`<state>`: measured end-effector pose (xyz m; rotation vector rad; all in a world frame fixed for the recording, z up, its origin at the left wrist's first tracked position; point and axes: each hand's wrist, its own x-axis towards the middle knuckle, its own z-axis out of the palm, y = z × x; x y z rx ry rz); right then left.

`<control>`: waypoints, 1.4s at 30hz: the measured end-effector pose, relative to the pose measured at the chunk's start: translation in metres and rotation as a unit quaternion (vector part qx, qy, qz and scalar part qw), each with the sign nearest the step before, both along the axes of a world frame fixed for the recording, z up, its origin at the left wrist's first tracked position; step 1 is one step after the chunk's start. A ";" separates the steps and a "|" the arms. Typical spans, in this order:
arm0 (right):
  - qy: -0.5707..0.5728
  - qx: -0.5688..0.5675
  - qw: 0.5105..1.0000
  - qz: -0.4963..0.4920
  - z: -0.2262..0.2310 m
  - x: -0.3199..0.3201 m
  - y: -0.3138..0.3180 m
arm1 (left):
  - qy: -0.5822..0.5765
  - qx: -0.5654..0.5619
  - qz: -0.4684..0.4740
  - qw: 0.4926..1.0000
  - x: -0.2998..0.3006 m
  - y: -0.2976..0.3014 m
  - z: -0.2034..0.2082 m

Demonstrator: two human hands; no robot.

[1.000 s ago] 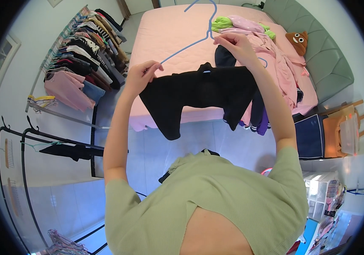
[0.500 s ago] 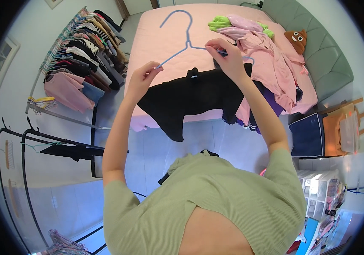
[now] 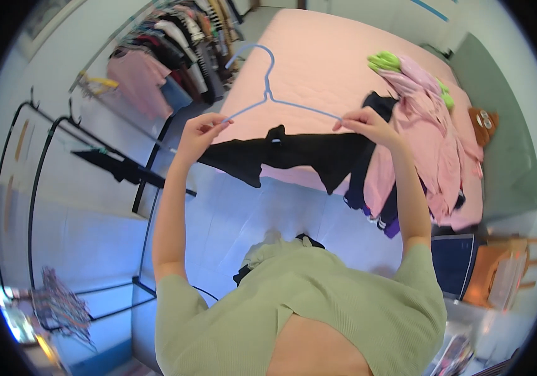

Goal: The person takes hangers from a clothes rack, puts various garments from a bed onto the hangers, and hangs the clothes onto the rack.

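Between my hands is a thin blue clothes hanger [image 3: 268, 88], its hook pointing up and away. My left hand [image 3: 202, 135] is closed in a pinch at the hanger's left end. My right hand [image 3: 368, 125] likewise pinches the right end, with fingers and thumb together. Beneath the hanger a black garment [image 3: 306, 153] spreads from hand to hand, with two pointed parts drooping and a small tab at the middle of its upper edge. Its exact kind is unclear. How the garment meets the hanger ends is hidden by my fingers.
Ahead stands a pink-covered bed [image 3: 318, 56]; a heap of pink and dark clothes [image 3: 415, 144] covers its right side. Full clothes racks [image 3: 174, 44] line the far left. Nearer left are a black rack frame [image 3: 36, 207] and bunched hangers [image 3: 61, 307]. A chair [image 3: 494, 269] stands at right.
The view has swung right, and the bed and racks have shifted in it. My right hand has slid outward from near the hanger's neck to its right end, and the hanger sits lower in view.
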<state>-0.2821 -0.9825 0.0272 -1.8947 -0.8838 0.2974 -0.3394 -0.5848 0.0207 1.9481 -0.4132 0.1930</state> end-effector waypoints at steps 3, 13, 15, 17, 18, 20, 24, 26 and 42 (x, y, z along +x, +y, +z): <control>0.094 -0.005 0.995 0.043 0.000 -0.002 0.033 | -0.043 0.030 0.090 0.995 -0.032 0.017 0.000; 0.224 -0.057 0.938 0.257 -0.018 -0.009 0.167 | -0.085 0.068 0.387 0.915 -0.130 0.090 -0.039; 0.091 -0.024 0.970 0.222 -0.022 -0.025 0.199 | -0.086 0.054 0.442 0.891 -0.150 0.105 -0.041; 0.139 -0.069 0.959 0.237 -0.011 -0.039 0.225 | -0.095 0.070 0.472 0.874 -0.168 0.122 -0.040; 0.132 -0.028 0.959 0.248 -0.020 -0.043 0.240 | -0.108 0.088 0.495 0.858 -0.175 0.131 -0.037; 0.123 0.015 0.957 0.263 -0.030 -0.052 0.268 | -0.125 0.110 0.521 0.837 -0.188 0.148 -0.031; 0.153 0.015 0.962 0.226 -0.034 -0.078 0.327 | -0.123 0.219 0.553 0.794 -0.211 0.174 -0.018; 0.146 0.014 0.965 0.218 -0.039 -0.086 0.361 | -0.140 0.214 0.560 0.788 -0.215 0.188 -0.018; 0.206 0.253 0.926 0.192 -0.063 -0.124 0.599 | -0.094 -0.117 0.455 0.878 -0.158 0.298 -0.042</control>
